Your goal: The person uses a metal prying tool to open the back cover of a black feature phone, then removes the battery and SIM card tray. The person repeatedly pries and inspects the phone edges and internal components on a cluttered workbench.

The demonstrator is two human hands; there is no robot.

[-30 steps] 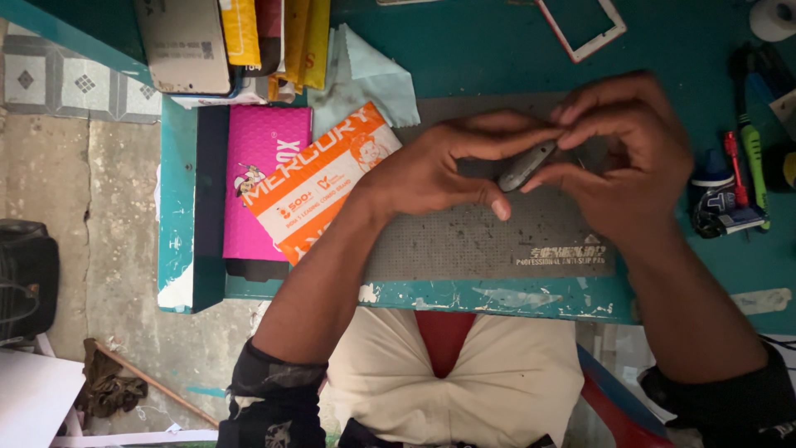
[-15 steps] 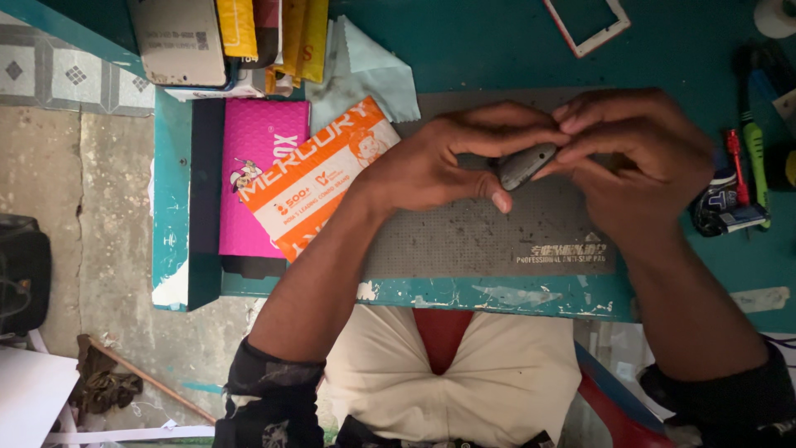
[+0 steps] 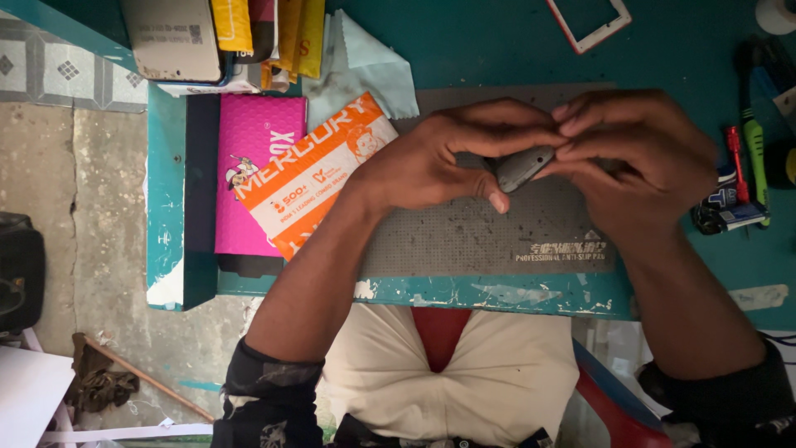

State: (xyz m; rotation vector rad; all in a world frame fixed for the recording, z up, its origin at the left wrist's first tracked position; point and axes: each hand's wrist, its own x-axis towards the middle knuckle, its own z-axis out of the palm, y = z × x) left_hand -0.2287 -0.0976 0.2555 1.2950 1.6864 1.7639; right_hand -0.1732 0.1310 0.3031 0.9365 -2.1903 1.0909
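Observation:
Both hands meet over a grey anti-slip work mat (image 3: 464, 241) on a teal table (image 3: 464, 33). Between them is a small grey device (image 3: 524, 168), held on edge. My left hand (image 3: 439, 162) pinches its left end with thumb and fingers. My right hand (image 3: 638, 158) grips its right end, fingers curled over the top. Most of the device is hidden by the fingers.
An orange-and-white packet (image 3: 319, 178) and a pink box (image 3: 253, 166) lie left of the mat. A phone (image 3: 170, 37), yellow packets (image 3: 286, 33) and a pale cloth (image 3: 365, 70) sit beyond. A white frame (image 3: 587, 21) lies at the back; tools (image 3: 746, 158) at right.
Both hands and the grey device stay over the mat, with only a slight shift of the fingers on the device.

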